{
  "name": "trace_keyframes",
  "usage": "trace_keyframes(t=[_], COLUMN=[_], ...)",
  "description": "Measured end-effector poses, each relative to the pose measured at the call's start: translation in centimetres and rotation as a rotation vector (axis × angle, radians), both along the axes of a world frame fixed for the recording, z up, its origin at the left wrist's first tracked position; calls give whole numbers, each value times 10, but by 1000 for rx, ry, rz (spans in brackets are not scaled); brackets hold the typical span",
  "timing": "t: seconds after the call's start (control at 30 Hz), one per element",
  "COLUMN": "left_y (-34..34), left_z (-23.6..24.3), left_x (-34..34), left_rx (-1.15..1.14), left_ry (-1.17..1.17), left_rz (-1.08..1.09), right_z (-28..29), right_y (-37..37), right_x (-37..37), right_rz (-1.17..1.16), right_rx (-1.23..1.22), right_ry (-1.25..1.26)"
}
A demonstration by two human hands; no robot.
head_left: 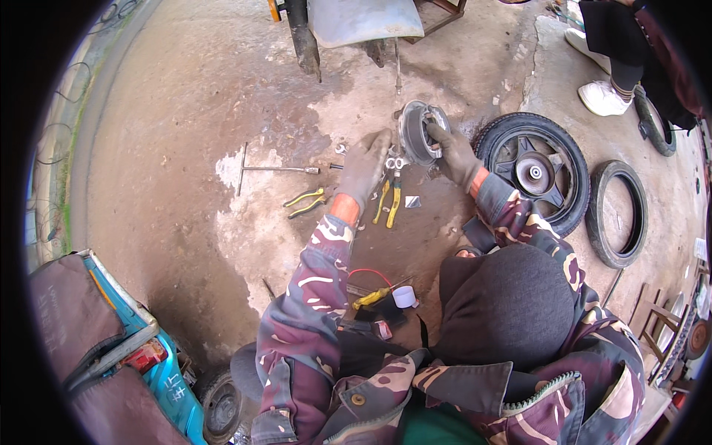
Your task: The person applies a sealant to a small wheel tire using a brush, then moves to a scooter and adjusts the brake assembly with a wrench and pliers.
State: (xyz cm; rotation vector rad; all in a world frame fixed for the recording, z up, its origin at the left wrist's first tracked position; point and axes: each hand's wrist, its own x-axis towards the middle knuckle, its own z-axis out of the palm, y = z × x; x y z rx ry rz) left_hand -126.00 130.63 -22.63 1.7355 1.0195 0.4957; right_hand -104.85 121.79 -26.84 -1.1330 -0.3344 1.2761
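My right hand (456,156), in a grey glove, grips the right rim of a round grey metal brake drum (420,137), tilted so its hollow side shows. My gloved left hand (365,167) is just left of the drum, its fingers drawn together; what they pinch, if anything, is hidden. Below, between the hands, lie yellow-handled pliers (393,204) with small metal rings (395,163) at their upper end. Another pair of yellow-and-black pliers (305,202) rests left of my left wrist. A T-handle wrench (278,169) and a small bolt (336,167) lie farther left.
On the right are a spoked wheel with tyre (532,172) and a loose tyre (617,213). A person's white shoe (604,98) stands at the upper right. A yellow-handled tool (372,298) and white cup (404,297) sit near my body. A turquoise vehicle (167,382) occupies the lower left.
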Motion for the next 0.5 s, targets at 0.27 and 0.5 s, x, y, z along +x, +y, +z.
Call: trace_keyframes(t=[0.27,0.5], left_y=[-18,-1], left_z=[-5,-13], left_x=[7,4], left_rx=[-447,-483], left_ry=[-288,-360], left_rz=[41,-81], right_z=[-2,6], right_y=[-14,-15], right_x=[-17,-16], right_rz=[-83,-135], right_rx=[15,46], right_ry=[107,41])
